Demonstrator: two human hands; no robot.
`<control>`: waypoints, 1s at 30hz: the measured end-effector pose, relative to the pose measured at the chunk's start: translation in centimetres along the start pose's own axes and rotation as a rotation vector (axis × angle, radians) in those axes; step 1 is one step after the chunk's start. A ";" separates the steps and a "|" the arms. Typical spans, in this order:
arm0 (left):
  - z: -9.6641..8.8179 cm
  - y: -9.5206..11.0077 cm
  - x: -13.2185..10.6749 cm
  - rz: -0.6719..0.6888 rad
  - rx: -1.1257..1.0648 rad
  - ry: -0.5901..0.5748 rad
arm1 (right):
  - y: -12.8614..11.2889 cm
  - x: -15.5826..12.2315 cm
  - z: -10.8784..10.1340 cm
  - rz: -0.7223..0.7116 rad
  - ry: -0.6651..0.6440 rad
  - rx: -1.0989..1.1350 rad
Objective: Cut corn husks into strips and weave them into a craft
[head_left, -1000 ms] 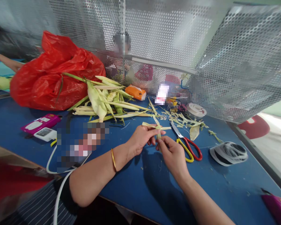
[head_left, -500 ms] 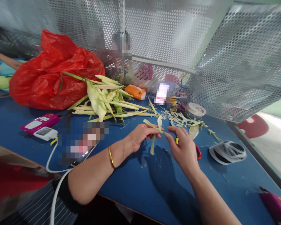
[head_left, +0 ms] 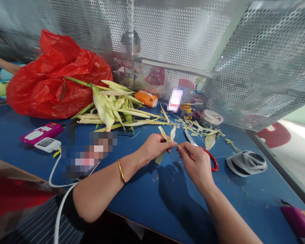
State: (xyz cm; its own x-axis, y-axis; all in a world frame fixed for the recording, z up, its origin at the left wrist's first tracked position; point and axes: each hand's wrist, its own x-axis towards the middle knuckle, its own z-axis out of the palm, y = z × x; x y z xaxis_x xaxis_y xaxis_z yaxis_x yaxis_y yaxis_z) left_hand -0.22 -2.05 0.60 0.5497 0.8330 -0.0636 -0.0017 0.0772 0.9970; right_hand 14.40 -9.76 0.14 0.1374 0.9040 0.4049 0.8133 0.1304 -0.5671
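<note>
Pale green corn husk strips point(head_left: 173, 134) stick up and down from my left hand point(head_left: 159, 146), whose thumb and fingers are closed on them. Two ends point upward and a wider one hangs below. My right hand point(head_left: 194, 159) is pinched, its fingertips almost against the left thumb at the right end of the husk; the bit between them is mostly hidden. Just behind the right hand lie scissors point(head_left: 214, 162) with red handles, the blades pointing away to the left.
A heap of corn husks point(head_left: 104, 108) lies before a red plastic bag point(head_left: 53, 81). Husk scraps point(head_left: 193, 127), a tape roll point(head_left: 212, 117) and an orange tissue pack point(head_left: 146, 98) sit near the perforated partition point(head_left: 178, 37). A wrapped white-and-black spool point(head_left: 246, 163) is at right. Another person's arm point(head_left: 5, 64) shows far left.
The husk strips have turned in my left hand, the lower end swinging left. My right hand has shifted slightly left and lower, its fingers closer together, uncovering more of the scissors.
</note>
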 end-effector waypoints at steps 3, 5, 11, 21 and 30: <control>-0.2 0.1 0.1 -0.016 0.030 -0.007 | 0.2 0.1 -0.3 0.022 -0.006 0.007; -0.4 0.1 0.2 -0.019 0.032 -0.009 | 0.4 0.2 -0.5 0.050 -0.009 0.027; -0.7 0.4 0.3 -0.026 0.029 -0.043 | 0.6 0.3 -0.6 0.110 -0.002 0.083; -1.3 0.7 0.2 -0.109 -0.112 -0.137 | 1.3 0.9 -0.5 0.211 -0.057 0.251; -0.2 0.2 -0.6 -0.258 -0.037 -0.316 | 0.4 0.7 0.5 0.477 -0.102 0.958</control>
